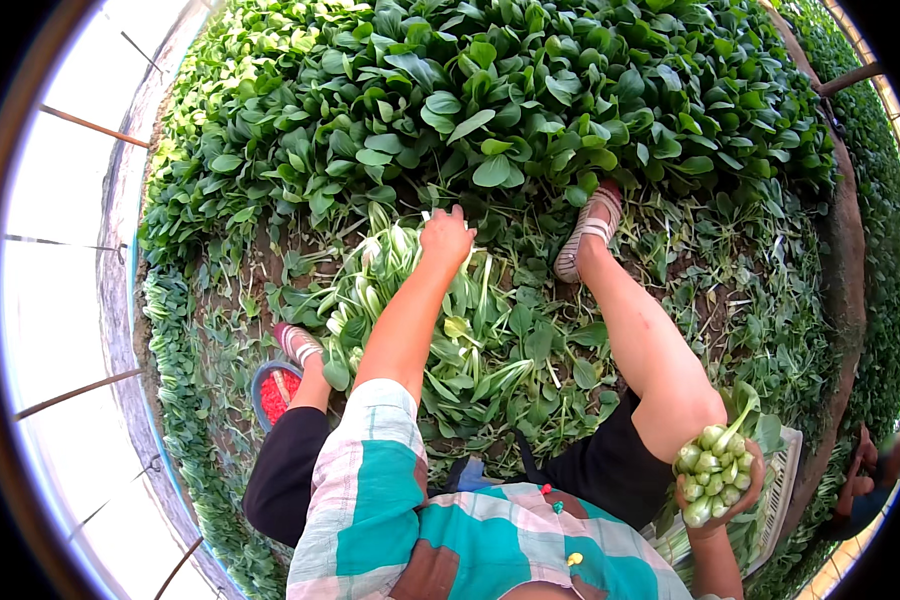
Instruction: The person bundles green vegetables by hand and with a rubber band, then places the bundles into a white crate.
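Note:
My right hand (754, 480), at the lower right, grips a bundle of pak choi (712, 469) with its pale stem bases facing up. The bundle is beside my bent right knee. My left hand (448, 236) reaches forward over a heap of cut pak choi (367, 281) with white stems, close to the edge of the standing crop. A small white piece shows by its fingers; whether it is held cannot be made out. More loose pak choi (487, 375) lies spread on the ground between my feet.
Dense standing pak choi (487, 97) fills the far side. A grey-blue basin (259, 390) of red material is beside my left foot. A white plastic crate (784, 480) holding greens stands behind my right hand. Another person (870, 480) is at the right edge. Plastic sheeting (60, 300) borders the left.

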Demonstrator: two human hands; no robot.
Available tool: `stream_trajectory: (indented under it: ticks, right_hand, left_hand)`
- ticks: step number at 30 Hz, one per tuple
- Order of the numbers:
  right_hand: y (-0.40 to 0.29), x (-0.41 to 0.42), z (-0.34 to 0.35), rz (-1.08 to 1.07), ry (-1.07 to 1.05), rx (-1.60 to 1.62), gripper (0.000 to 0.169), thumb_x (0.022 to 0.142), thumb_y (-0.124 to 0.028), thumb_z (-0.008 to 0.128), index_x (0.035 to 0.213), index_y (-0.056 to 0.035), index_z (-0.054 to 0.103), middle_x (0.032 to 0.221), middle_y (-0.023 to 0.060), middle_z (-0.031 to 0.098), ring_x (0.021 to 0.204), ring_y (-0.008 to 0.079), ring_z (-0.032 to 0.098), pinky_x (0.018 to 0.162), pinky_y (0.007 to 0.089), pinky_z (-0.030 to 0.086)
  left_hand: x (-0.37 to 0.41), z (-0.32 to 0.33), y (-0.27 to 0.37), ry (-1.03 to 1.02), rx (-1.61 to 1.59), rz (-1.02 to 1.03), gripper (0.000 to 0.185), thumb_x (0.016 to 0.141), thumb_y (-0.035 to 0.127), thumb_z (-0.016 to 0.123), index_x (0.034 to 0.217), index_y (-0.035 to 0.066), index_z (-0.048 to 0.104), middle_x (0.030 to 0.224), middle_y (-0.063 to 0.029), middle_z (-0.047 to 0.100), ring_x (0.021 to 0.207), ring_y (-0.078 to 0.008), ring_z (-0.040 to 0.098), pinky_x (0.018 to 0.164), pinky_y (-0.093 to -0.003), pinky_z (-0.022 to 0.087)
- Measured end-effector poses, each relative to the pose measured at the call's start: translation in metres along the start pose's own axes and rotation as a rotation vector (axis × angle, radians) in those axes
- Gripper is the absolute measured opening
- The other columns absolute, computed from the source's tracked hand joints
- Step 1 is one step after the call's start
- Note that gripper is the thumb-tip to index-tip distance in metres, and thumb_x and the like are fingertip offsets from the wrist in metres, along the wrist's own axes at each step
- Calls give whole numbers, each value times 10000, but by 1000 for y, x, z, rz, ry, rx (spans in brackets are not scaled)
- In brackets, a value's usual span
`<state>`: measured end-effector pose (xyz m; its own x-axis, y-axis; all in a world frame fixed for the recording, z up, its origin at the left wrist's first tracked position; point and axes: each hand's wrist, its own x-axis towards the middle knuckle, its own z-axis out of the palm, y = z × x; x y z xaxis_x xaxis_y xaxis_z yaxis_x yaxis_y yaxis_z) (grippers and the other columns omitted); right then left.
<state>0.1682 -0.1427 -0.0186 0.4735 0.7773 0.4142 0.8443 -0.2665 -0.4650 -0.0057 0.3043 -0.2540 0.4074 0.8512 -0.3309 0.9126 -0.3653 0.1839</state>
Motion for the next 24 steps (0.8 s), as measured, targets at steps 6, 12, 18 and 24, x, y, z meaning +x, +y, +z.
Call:
stream_trajectory:
  ticks: [6,12,18,24]
  right_hand:
    - [3,8,0,44,9,-43,907,689,-459,765,1316,-39,262,1237,192,456,1103,345,493,949,489,409]
    - [8,11,6,47,63,57,901,686,-434,777,1322,-36,278,1222,187,470,1114,328,488,953,465,404]
    - [0,11,7,4,62,106,895,695,-328,798,1347,-31,261,1255,193,460,1111,339,476,958,456,384]
    - [-10,6,6,-35,56,90,905,644,-207,818,1349,-20,282,1262,184,453,1125,342,473,983,439,371]
  left_hand:
    - [4,-6,-25,-132,-10,30,508,719,288,662,1181,139,510,1069,-160,598,989,-342,598,813,-416,489]
    - [-87,-57,-77,35,-736,108,496,734,110,691,1189,96,493,974,-19,594,774,-111,478,721,-246,418]
    - [-194,-123,-93,203,-1148,155,594,784,23,651,1331,40,420,1204,-62,556,1095,-146,520,957,-288,400]
    - [-246,-151,-97,77,-1269,132,504,815,62,684,1280,29,492,1138,-47,585,1029,-125,545,924,-270,423]
